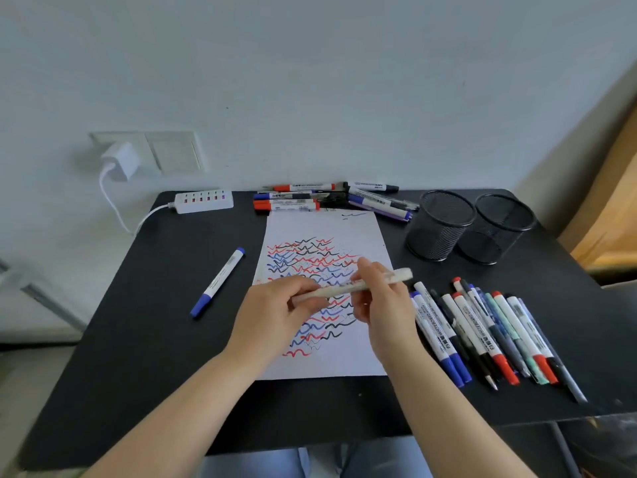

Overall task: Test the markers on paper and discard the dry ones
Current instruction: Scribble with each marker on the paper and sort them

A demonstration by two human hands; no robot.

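Far left on the black table (138,339): power strip (204,201) by the wall, then one blue-capped marker (218,282) lying alone, long axis running near-left to far-right, well apart from both hands.

Centre: paper (344,363) covered in red, blue and black squiggles. Both hands hovered over it with a pale pen (355,287) held between them. Left hand (275,315) had fingers curled round the pen's left end; right hand (382,305) pinched the barrel right of the middle. Pen axis ran roughly left-right, right end tilted slightly up, sticking out past the right fingers. Blurred, so couldn't tell cap from tip. My read: uncapping or recapping, pull goes along that axis.

Back edge, by the wall: a pile of markers (327,200), red, blue, black.

Right: a larger row of markers (482,332), nearer the right hand, lying beside the paper.

Far right: two black mesh cups (468,229), touching, upright. Both looked empty from here, bottoms partly hidden. Which pile was the discard, couldn't tell.
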